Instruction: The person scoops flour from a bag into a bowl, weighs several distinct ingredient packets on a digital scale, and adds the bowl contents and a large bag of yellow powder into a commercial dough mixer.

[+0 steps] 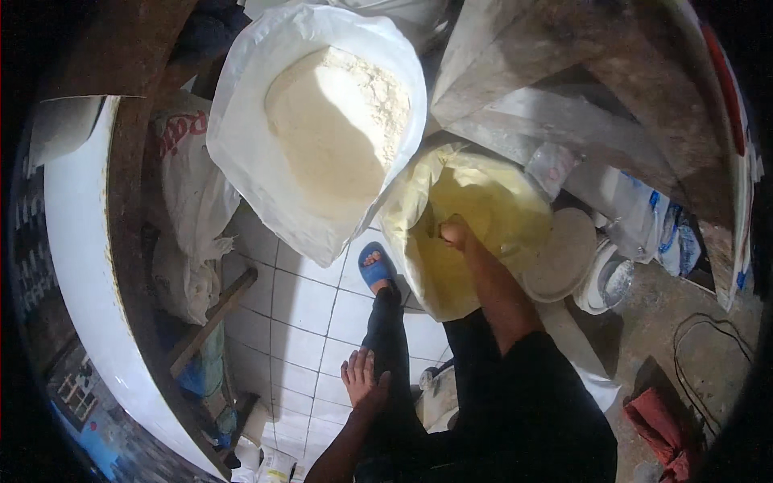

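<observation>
My right hand [456,233] reaches down into an open sack [419,177] with a pale yellow lining, standing in front of me to the right. Its fingers are closed, and what they grip is in shade and too unclear to name. Yellowish powder [475,197] shows inside that sack around the hand. On my left leg lies my left hand [364,380], fingers spread and holding nothing. Beyond my left foot stands a large open white sack [241,137] with off-white flour-like powder [338,137] in it, its rim against the yellow-lined sack.
White floor tiles [302,310] lie under my blue slipper [375,266]. A white-edged table [88,233] and a wooden bar [213,322] flank the left. Right of the sacks are a round lid [564,253], a white bucket [600,278], a red cloth [660,431] and a dark cable [680,362].
</observation>
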A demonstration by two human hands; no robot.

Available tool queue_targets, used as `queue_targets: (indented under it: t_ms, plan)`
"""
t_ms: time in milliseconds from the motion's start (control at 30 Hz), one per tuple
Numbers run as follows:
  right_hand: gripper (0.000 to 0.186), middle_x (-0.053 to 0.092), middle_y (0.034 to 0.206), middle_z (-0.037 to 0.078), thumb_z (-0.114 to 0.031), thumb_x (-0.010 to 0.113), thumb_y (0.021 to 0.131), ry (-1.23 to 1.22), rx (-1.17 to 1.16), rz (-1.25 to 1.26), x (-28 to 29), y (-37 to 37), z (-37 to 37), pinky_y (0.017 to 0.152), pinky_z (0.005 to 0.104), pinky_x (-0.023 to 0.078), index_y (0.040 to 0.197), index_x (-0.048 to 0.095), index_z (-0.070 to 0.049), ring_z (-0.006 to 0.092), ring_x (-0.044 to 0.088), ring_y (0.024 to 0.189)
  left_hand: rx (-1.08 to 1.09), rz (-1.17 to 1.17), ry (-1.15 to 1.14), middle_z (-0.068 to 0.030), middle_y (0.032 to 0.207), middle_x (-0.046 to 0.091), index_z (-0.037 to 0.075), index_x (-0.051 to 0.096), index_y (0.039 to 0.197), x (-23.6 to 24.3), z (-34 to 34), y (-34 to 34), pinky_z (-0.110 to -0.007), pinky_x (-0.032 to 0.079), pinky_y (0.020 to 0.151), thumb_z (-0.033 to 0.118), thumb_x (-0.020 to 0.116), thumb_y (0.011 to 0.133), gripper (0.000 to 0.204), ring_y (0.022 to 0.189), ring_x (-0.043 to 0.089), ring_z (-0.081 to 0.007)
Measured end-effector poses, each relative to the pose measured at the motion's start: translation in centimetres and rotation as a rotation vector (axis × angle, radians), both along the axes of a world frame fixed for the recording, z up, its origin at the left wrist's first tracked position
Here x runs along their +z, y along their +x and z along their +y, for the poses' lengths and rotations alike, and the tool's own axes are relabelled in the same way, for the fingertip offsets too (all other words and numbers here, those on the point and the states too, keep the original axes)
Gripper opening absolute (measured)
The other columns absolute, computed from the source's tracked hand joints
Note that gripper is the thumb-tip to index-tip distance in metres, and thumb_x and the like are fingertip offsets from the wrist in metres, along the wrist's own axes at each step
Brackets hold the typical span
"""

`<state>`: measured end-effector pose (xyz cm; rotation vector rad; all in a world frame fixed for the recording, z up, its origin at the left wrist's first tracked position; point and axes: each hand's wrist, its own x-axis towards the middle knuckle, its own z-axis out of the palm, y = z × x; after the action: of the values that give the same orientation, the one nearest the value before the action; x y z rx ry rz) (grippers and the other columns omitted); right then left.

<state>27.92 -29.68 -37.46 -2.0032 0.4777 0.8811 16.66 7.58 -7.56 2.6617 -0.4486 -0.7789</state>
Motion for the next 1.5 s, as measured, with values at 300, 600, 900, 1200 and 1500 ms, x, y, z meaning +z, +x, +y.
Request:
queue_targets:
  t_ms: [300, 600, 900, 1200, 1500]
  plan:
    - [0.026, 0.064, 0.071, 0.024, -0.023, 0.064, 0.08, -0.666, 0.069, -0.442, 4.1, -0.2, -6.3, 0.059, 0.047, 0.048, 0.075, 0.066, 0.002, 0.0409, 0.063, 0.067, -0.03, 0.054, -0.023, -0.0139, 0.142, 0.044, 0.006, 0.047, 0.134, -0.9, -0.9, 0.0, -0.057, 0.024, 0.109, 0.027, 0.07, 0.078, 0.064, 0.132, 0.038, -0.0338]
    - [0.026, 0.062, 0.071, 0.022, -0.022, 0.059, 0.081, -0.375, 0.21, -0.42, -2.5, -1.6, -7.3, 0.06, 0.0468, 0.049, 0.07, 0.06, 0.002, 0.0383, 0.062, 0.063, -0.044, 0.049, -0.03, -0.0129, 0.141, 0.045, 0.007, 0.047, 0.134, -1.8, -1.6, -0.5, -0.057, 0.025, 0.108, 0.025, 0.071, 0.077, 0.064, 0.131, 0.039, -0.0337]
    - [0.018, 0.069, 0.077, 0.012, -0.023, 0.06, 0.083, -0.408, 0.32, -0.008, -1.4, 2.8, -3.2, 0.062, 0.0415, 0.052, 0.078, 0.067, -0.008, 0.0289, 0.067, 0.07, -0.001, 0.058, 0.018, -0.012, 0.141, 0.044, 0.007, 0.047, 0.133, -1.2, -1.1, -2.1, -0.057, 0.026, 0.108, 0.023, 0.072, 0.077, 0.064, 0.131, 0.039, -0.0336]
    - [0.019, 0.07, 0.079, 0.012, -0.023, 0.061, 0.082, -0.642, 0.217, -0.209, -3.9, 3.8, 4.9, 0.077, 0.0482, 0.045, 0.074, 0.07, -0.008, 0.03, 0.066, 0.073, 0.079, 0.083, 0.054, -0.0117, 0.142, 0.045, 0.006, 0.048, 0.133, 0.0, -0.3, -3.5, -0.056, 0.025, 0.11, 0.024, 0.072, 0.078, 0.063, 0.132, 0.038, -0.0334]
    - [0.028, 0.068, 0.099, 0.015, -0.03, 0.059, 0.085, -0.668, 0.25, -0.091, -3.1, 0.1, 2.0, 0.092, 0.0565, 0.038, 0.097, 0.072, -0.008, 0.0334, 0.064, 0.098, -0.022, 0.032, -0.039, -0.0119, 0.139, 0.046, 0.007, 0.046, 0.134, -1.3, -0.7, -1.6, -0.055, 0.026, 0.109, 0.023, 0.071, 0.078, 0.063, 0.131, 0.04, -0.0325]
